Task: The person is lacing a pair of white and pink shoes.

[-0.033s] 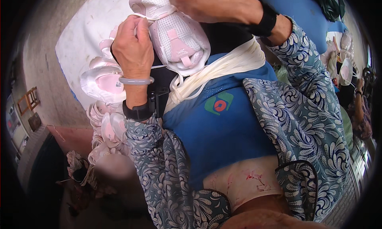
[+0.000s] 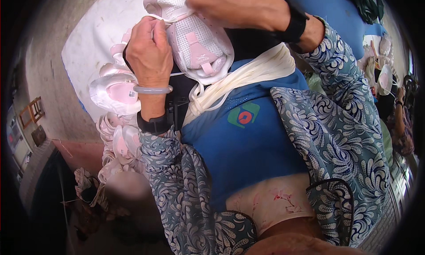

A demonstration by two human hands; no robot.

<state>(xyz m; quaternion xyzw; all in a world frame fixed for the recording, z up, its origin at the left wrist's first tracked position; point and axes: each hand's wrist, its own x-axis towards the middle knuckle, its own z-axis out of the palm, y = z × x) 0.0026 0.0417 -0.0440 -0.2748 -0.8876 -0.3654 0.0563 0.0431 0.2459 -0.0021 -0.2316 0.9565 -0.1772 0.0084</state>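
A white mesh sneaker (image 2: 197, 44) with pink trim and pink pull tabs lies over my lap at the top of the view. A flat off-white shoelace (image 2: 180, 14) crosses its upper. On the sneaker's left side, my left hand (image 2: 149, 51) is closed, thumb and finger pinching the lace. My right hand (image 2: 210, 4) reaches across the top of the shoe, curled at the lace's other side; its fingertips are mostly hidden. Across my blue apron (image 2: 230, 153) lies a thick bundle of cream laces (image 2: 252, 77), knotted at its left end.
Several more white and pink shoes (image 2: 119, 93) are lined up and heaped left of my left arm, beside a white sheet (image 2: 88, 46). A blue surface (image 2: 330, 15) is at the upper right. Further right are more shoes (image 2: 385, 77) and another person's arm (image 2: 399, 117).
My right hand has shifted slightly left and down, with its forearm. My left hand has moved barely, still pinching the lace. The sneaker stays in place.
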